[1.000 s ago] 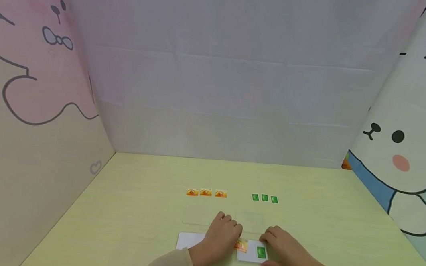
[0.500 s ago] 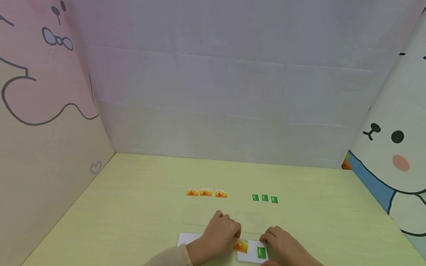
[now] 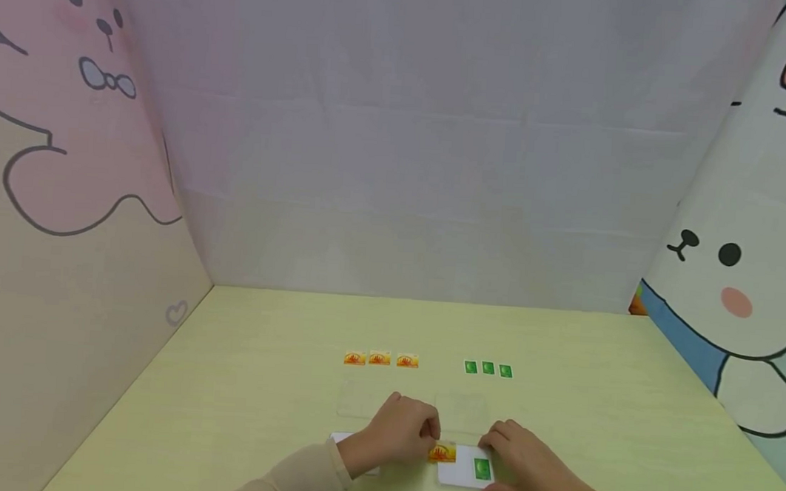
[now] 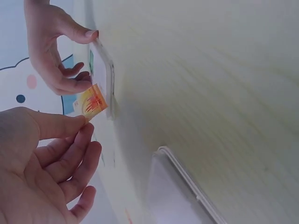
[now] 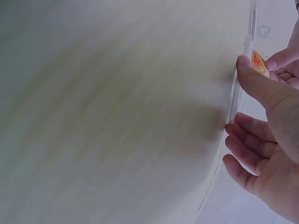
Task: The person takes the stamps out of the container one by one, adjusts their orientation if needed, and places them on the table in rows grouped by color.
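Note:
Between its thumb and forefinger my left hand [image 3: 405,428] pinches a small orange stamp-like piece [image 4: 92,101], tilted at the left end of a flat white rectangular case [image 3: 456,477]. In the head view that piece overlaps the case's edge; I cannot tell whether they touch. My right hand [image 3: 528,464] holds the case by its right end, thumb at the near corner and fingers at the far one. A small green stamp-like piece [image 3: 482,469] lies on the case's right part. Under the left wrist sits a second white case [image 4: 175,191], mostly hidden in the head view.
Farther back lies a row of orange pieces [image 3: 380,358], with a row of green pieces [image 3: 488,368] to its right. Two clear flat sheets or lids [image 3: 460,412] lie between the rows and the hands. A pale wall [image 3: 404,164] closes the table's back.
My left hand has drawn slightly left and its wrist has turned, with the orange piece shifting a little left. The right hand and its case stay in place.

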Motion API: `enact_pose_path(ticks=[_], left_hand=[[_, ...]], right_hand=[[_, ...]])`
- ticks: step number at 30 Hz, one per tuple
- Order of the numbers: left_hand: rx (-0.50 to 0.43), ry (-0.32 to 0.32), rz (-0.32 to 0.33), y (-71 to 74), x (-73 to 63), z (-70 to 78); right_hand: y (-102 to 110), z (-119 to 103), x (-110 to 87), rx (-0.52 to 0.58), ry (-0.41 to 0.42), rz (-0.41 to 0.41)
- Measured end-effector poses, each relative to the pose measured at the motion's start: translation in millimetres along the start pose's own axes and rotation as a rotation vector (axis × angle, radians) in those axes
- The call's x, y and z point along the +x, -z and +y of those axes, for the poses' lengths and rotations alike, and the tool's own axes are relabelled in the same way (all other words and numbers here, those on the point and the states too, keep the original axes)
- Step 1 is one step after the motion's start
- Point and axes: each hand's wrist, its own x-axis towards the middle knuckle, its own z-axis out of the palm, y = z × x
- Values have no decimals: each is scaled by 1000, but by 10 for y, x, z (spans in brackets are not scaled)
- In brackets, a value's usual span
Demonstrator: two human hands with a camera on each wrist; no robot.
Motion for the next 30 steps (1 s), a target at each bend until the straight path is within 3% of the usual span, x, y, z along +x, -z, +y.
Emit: enact_pose_path(ticks=[8,14,22,30], left_hand=[[-40,-12,-48,45,-3,-30],[-121,4,-96,113,29,-37],[-259,17,-232,263,70,-53],[-275,-24,-318,385,105,-92]], right_hand=[[6,-16,-1,14,-15,-19],[19,-12,-8,22,-22,-30],[3,2,-6,8,-13,-21],[-1,5,-9,23,-13,-19]])
